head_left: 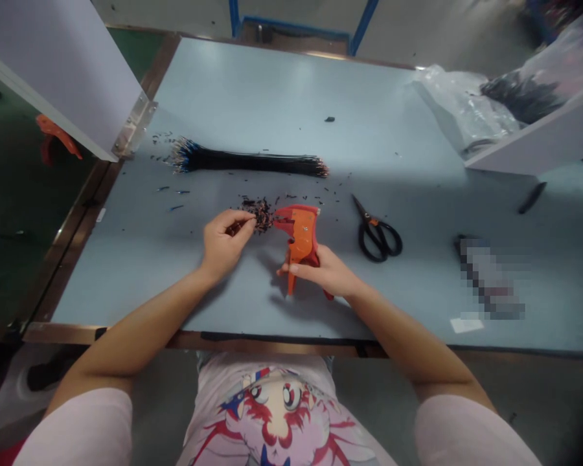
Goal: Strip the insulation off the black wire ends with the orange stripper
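Note:
My right hand (323, 268) is wrapped round the handles of orange and red wire strippers (303, 234), whose jaws point left. Facing those jaws, my left hand (227, 238) is closed in a pinch; whatever is between its fingertips is too small to make out. A heap of small dark and copper-coloured scraps (262, 215) lies on the table just behind the fingertips and the jaws. Farther back stretches a bundle of black wires (252, 161), with blue and bare metal ends at the left and copper ends at the right.
Black-handled scissors (379, 239) lie right of the strippers. A pixelated object (488, 275) and a white slip (467, 325) rest farther right. Clear plastic bags (471, 103) sit at the back right by a white panel (539, 139). Another white panel (72, 71) stands at the left.

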The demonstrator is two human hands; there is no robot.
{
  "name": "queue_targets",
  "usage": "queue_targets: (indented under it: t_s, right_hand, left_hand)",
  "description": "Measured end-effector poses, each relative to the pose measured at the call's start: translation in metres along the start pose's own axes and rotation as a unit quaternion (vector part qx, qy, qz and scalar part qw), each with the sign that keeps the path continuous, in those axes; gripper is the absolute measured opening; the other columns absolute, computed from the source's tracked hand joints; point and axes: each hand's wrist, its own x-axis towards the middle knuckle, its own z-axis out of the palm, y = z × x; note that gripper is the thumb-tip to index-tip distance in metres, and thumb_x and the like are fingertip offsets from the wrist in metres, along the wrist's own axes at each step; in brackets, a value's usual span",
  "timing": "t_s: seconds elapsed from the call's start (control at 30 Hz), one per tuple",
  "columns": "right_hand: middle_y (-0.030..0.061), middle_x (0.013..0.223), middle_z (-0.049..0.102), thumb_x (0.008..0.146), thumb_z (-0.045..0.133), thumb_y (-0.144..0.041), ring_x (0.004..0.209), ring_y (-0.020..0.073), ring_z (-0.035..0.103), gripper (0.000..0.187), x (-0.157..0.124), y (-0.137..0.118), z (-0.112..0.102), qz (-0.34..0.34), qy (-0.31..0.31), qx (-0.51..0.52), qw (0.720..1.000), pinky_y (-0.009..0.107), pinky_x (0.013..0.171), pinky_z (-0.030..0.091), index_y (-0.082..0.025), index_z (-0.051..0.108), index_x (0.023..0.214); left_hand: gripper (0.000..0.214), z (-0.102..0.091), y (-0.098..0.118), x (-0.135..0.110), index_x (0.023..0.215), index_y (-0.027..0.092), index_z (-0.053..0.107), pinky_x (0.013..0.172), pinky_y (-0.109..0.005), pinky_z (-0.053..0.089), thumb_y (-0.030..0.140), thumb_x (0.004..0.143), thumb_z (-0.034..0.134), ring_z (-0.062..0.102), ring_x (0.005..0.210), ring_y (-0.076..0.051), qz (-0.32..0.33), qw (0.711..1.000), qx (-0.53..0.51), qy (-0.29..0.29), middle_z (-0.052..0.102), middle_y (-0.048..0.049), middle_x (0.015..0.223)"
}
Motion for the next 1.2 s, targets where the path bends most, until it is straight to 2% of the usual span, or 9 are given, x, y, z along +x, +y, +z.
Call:
queue_targets:
  t_s: [0.1, 0.33, 0.53, 0.63, 0.77, 0.87, 1.07, 1.2]
  right_hand:
    - [0.0054, 0.086, 0.062, 0.078, 0.069, -0.032, 0.077, 0.0192, 0.067, 0.028, 0.0, 0.0, 0.002, 0.015, 0.006, 0.037, 0.999, 0.037, 0.073, 0.056, -0.015, 0.054, 0.094]
    - [0.0034, 0.081, 0.057, 0.08, 0.066, -0.032, 0.074, 0.0184, 0.065, 0.026, -0.004, -0.002, 0.008, 0.025, -0.005, -0.02, 0.999, 0.033, 0.067, 0.054, -0.015, 0.051, 0.092]
    - [0.004, 0.084, 0.059, 0.082, 0.064, -0.035, 0.073, 0.0181, 0.066, 0.027, -0.004, 0.0, 0.01, 0.019, -0.011, -0.018, 1.0, 0.032, 0.065, 0.054, -0.016, 0.051, 0.096]
    - [0.0047, 0.077, 0.062, 0.087, 0.058, -0.038, 0.067, 0.0174, 0.065, 0.024, -0.005, -0.002, 0.009, 0.012, -0.019, -0.05, 0.998, 0.03, 0.062, 0.053, -0.015, 0.055, 0.088]
    - [0.0048, 0.064, 0.063, 0.09, 0.053, -0.042, 0.056, 0.0149, 0.061, 0.034, -0.005, -0.006, 0.007, 0.02, -0.033, -0.071, 0.997, 0.027, 0.056, 0.051, -0.014, 0.056, 0.073]
    - [0.0042, 0.064, 0.063, 0.089, 0.054, -0.044, 0.054, 0.0143, 0.061, 0.034, -0.006, -0.005, 0.006, 0.025, -0.049, -0.036, 0.998, 0.025, 0.053, 0.051, -0.013, 0.056, 0.075]
    - [0.005, 0.075, 0.063, 0.084, 0.063, -0.04, 0.065, 0.0168, 0.064, 0.028, -0.007, -0.005, 0.006, 0.018, -0.063, 0.038, 0.997, 0.029, 0.058, 0.055, -0.014, 0.056, 0.09]
    - [0.0052, 0.075, 0.064, 0.085, 0.062, -0.04, 0.065, 0.0164, 0.064, 0.028, -0.007, -0.006, 0.006, 0.019, -0.063, 0.021, 0.998, 0.029, 0.06, 0.055, -0.013, 0.056, 0.089]
  left_hand:
    - [0.007, 0.0, 0.0, -0.001, 0.078, 0.02, 0.071, 0.062, -0.023, 0.039, 0.022, 0.076, 0.065, 0.052, 0.063, -0.011, 0.027, 0.999, 0.026, -0.007, 0.063, -0.0004, 0.072]
    - [0.007, 0.002, 0.003, -0.007, 0.078, 0.021, 0.07, 0.062, -0.024, 0.038, 0.023, 0.078, 0.063, 0.052, 0.063, -0.011, 0.062, 0.996, 0.046, -0.034, 0.062, 0.0, 0.07]
    - [0.008, 0.003, 0.005, -0.011, 0.077, 0.02, 0.069, 0.06, -0.024, 0.037, 0.022, 0.079, 0.061, 0.051, 0.061, -0.01, 0.083, 0.994, 0.051, -0.05, 0.06, 0.0004, 0.067]
    - [0.008, 0.003, 0.008, -0.011, 0.076, 0.02, 0.069, 0.059, -0.024, 0.037, 0.019, 0.078, 0.062, 0.05, 0.059, -0.01, 0.09, 0.994, 0.045, -0.046, 0.059, 0.0008, 0.065]
    - [0.007, 0.002, 0.011, -0.01, 0.074, 0.019, 0.068, 0.056, -0.022, 0.036, 0.016, 0.076, 0.063, 0.049, 0.057, -0.009, 0.12, 0.991, 0.038, -0.036, 0.058, 0.0015, 0.063]
    - [0.007, 0.001, 0.013, -0.009, 0.072, 0.018, 0.067, 0.054, -0.021, 0.035, 0.013, 0.074, 0.063, 0.047, 0.055, -0.008, 0.145, 0.988, 0.031, -0.033, 0.058, 0.0022, 0.061]
    - [0.004, 0.0, 0.014, -0.01, 0.073, 0.018, 0.066, 0.053, -0.021, 0.036, 0.015, 0.076, 0.064, 0.047, 0.056, -0.007, 0.086, 0.996, -0.013, -0.027, 0.056, 0.0026, 0.062]
    - [0.004, 0.0, 0.013, -0.011, 0.073, 0.017, 0.067, 0.055, -0.021, 0.038, 0.015, 0.076, 0.064, 0.049, 0.058, -0.007, 0.091, 0.995, -0.028, -0.038, 0.057, 0.0023, 0.063]
